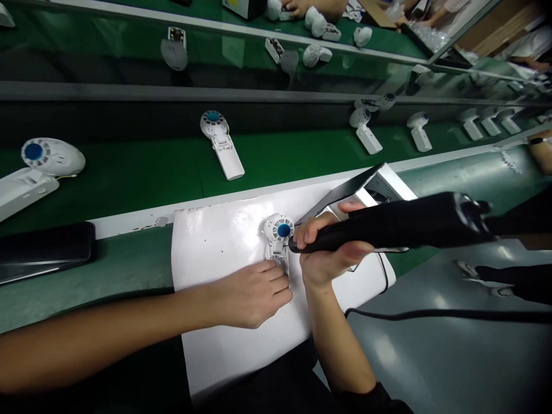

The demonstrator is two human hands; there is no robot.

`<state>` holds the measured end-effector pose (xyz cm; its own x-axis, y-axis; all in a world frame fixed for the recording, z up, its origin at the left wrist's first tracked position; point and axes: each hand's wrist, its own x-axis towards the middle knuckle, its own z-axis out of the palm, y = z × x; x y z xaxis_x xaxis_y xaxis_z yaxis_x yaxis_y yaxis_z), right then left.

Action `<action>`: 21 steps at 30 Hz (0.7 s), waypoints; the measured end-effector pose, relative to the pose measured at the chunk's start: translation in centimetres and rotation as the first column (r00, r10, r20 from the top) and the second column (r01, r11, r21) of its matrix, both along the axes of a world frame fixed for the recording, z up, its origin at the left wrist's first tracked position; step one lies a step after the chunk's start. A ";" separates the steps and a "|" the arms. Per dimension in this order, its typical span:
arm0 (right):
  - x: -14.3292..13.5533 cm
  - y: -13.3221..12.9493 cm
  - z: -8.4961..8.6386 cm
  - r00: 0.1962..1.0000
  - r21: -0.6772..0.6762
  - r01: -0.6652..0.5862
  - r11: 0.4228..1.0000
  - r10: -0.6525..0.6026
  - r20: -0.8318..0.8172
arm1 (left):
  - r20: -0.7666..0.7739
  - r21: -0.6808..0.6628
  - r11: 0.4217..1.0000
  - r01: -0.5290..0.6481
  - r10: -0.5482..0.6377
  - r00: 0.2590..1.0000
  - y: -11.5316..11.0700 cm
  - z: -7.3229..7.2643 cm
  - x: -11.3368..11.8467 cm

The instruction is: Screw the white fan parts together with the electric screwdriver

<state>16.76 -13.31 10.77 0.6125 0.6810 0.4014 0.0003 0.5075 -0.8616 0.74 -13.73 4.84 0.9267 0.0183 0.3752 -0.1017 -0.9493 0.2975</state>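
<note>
On the white work mat in front of me lies a small white handheld fan with a blue round centre. My left hand is closed round its handle, which is mostly hidden under the fingers. In my right hand is a black electric screwdriver, held nearly level with the fingers wrapped round its front part. Its tip points left and meets the fan near the joint between head and handle; the exact contact spot is too small to make out.
White-and-black metal stand behind my right hand. Similar fans, one nearby, lie along the green conveyor belt. A dark phone-like slab is at left. The black cable runs right. People work across the line.
</note>
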 end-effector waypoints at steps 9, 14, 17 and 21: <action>-0.5 0.2 -2.8 0.987 0.008 -0.091 0.996 0.092 -0.132 | -0.034 0.061 0.997 -0.045 0.047 0.998 -0.7 -1.0 -0.4; -1.1 0.4 -4.0 0.991 0.026 -0.103 0.994 0.105 -0.087 | 0.081 0.058 0.964 -0.259 0.254 0.964 -2.2 -3.6 -0.3; -0.4 -0.4 -3.5 0.996 0.084 -0.065 0.994 0.070 -0.058 | 0.120 0.043 0.942 -0.334 0.327 0.937 -0.5 -4.5 -0.6; 1.7 -2.7 -1.4 1.000 0.219 0.006 0.976 -0.008 0.008 | 0.073 0.152 0.919 -0.365 0.358 0.931 9.1 -5.0 -1.1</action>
<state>18.49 -15.96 9.40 0.6125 0.5721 0.5455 0.0115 0.6835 -0.7298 -0.40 -4.58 -0.12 0.8516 0.2852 0.4399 0.2479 -0.9584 0.1415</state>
